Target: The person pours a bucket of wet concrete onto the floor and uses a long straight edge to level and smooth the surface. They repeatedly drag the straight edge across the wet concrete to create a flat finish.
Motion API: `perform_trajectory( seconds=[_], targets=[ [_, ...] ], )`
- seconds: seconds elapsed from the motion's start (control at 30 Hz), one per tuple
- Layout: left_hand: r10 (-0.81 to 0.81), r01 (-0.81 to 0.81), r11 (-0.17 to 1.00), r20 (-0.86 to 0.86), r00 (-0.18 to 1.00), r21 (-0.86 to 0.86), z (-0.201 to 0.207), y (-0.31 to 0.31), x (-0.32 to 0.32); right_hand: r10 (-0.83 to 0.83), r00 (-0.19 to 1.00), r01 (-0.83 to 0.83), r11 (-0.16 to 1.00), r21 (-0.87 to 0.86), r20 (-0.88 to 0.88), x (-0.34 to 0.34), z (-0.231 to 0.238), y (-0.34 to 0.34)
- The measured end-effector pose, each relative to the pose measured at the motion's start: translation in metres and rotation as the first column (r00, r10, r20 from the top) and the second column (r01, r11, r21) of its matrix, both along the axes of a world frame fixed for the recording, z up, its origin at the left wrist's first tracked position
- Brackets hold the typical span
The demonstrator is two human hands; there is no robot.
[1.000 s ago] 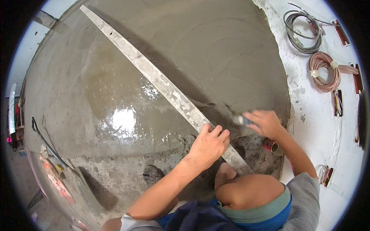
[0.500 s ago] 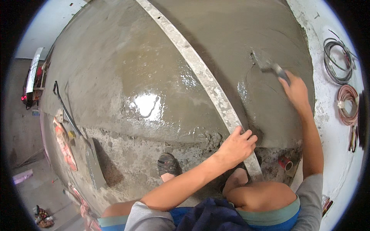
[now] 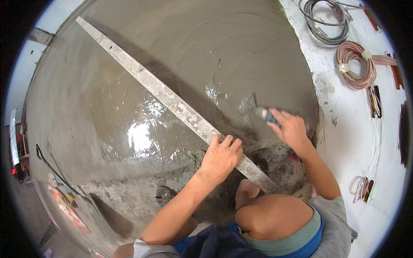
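Left hand on a metal straightedge, right hand on a trowel, over wet mortar.
The left hand's fingers curl over the straightedge near its closer end, its length slanting away leftward across the mortar; the right hand is closed around the trowel's dark handle, its blurred blade right of the straightedge. Beyond, on the white wall, are a pink cable coil and a grey cable coil.

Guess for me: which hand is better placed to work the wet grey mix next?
Probably the right hand: its grip is on the trowel, out over the wet grey mix. The left hand is busy holding the long bar.
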State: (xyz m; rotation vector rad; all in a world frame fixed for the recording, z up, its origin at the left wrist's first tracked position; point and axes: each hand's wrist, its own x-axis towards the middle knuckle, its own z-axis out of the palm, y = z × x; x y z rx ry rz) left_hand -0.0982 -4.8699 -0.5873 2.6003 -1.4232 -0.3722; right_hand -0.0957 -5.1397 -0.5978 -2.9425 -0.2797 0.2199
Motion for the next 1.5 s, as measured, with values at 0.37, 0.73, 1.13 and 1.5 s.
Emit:
perform_trajectory(
  seconds=[0.37, 0.73, 1.13, 1.5],
  targets=[
    [0.034, -0.034, 0.999, 0.000, 0.999, -0.018, -0.005, 0.004, 0.004, -0.201, 0.962, 0.188, 0.978, 0.085, 0.187, 0.028, 0.026, 0.000],
    [0.005, -0.003, 0.996, -0.026, 1.000, 0.091, -0.008, -0.003, 0.000, -0.058, 0.998, 0.057, 0.994, 0.095, 0.007, 0.087, -0.017, 0.064],
    [0.003, -0.003, 0.998, -0.004, 1.000, 0.070, -0.010, 0.000, 0.000, -0.574, 0.815, 0.579, 0.814, -0.056, 0.086, 0.150, -0.009, -0.060],
    [0.002, -0.002, 0.999, 0.009, 1.000, 0.038, -0.008, 0.002, 0.001, -0.818, 0.403, 0.868, 0.200, 0.454, -0.411, 0.144, -0.021, -0.154]
  ],
)
